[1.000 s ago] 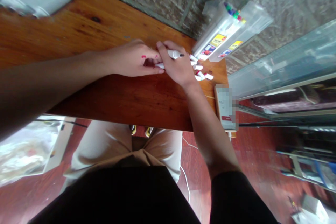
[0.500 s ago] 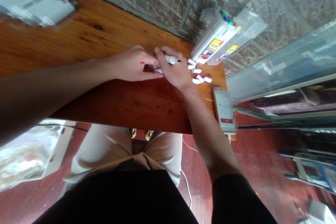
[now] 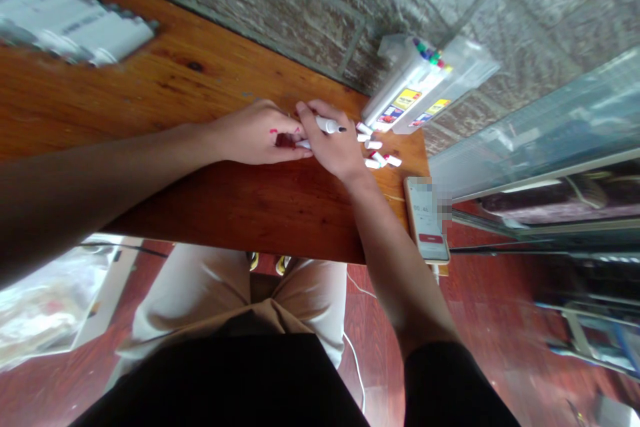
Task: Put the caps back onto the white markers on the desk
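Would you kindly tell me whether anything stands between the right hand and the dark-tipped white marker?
Nothing visible does: the right hand holds the white marker, and the short white pieces lie to the hand's right.

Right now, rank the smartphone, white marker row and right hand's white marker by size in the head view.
1. White marker row, cut off by the frame
2. Smartphone
3. Held white marker, partly hidden

White marker (image 3: 327,125) held in the right hand (image 3: 336,148)
The left hand (image 3: 257,133) is set against the right; small white caps (image 3: 373,145) (some red-ended) are scattered nearby.
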`<state>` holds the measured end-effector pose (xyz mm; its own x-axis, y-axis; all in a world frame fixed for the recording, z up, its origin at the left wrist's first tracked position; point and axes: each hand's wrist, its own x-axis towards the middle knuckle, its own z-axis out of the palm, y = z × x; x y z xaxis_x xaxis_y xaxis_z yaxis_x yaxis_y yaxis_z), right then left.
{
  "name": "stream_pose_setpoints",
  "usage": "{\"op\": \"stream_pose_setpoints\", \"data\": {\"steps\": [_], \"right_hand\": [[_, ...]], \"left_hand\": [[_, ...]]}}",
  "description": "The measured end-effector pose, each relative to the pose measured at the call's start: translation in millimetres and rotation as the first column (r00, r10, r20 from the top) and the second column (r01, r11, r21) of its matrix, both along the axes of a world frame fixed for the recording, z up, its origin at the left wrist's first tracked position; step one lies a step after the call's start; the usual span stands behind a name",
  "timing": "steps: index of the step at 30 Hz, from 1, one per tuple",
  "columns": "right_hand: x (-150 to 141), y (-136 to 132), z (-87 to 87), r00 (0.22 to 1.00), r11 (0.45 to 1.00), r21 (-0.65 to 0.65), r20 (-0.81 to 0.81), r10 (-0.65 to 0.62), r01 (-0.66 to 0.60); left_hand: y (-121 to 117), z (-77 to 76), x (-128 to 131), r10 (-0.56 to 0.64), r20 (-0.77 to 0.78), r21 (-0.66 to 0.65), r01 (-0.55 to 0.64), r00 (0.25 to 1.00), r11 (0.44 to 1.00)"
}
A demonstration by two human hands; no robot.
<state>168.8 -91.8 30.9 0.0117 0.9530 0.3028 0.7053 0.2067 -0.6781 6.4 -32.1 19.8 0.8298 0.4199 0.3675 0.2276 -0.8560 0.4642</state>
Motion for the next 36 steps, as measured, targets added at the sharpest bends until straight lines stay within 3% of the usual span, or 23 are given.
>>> {"op": "stream_pose_setpoints", "data": {"steps": [5,14,26,36], "right_hand": [[-0.6,-0.4,1.2,1.000,1.000,-0.009,-0.022,0.017,-0.017],[-0.7,-0.3,1.4,1.000,1.000,-0.010,-0.023,0.018,-0.018],[-0.2,-0.2,0.9,1.000,1.000,0.005,0.015,0.012,-0.012],[-0.2,0.2,0.6,1.000,0.999,-0.024,-0.012,0.022,-0.022]], "left_hand": [[2.5,-4.2,0.6,0.004,0.042,-0.067,-0.001,0.999,0.998],[3.6,-5.4,0.6,0.011,0.056,-0.078,-0.007,0.998,0.997],[-0.9,2.0,-0.2,0.008,-0.029,-0.006,-0.008,1.000,1.000],[-0.4,0.5,-0.1,-0.017,-0.008,0.027,0.017,1.000,0.999]]}}
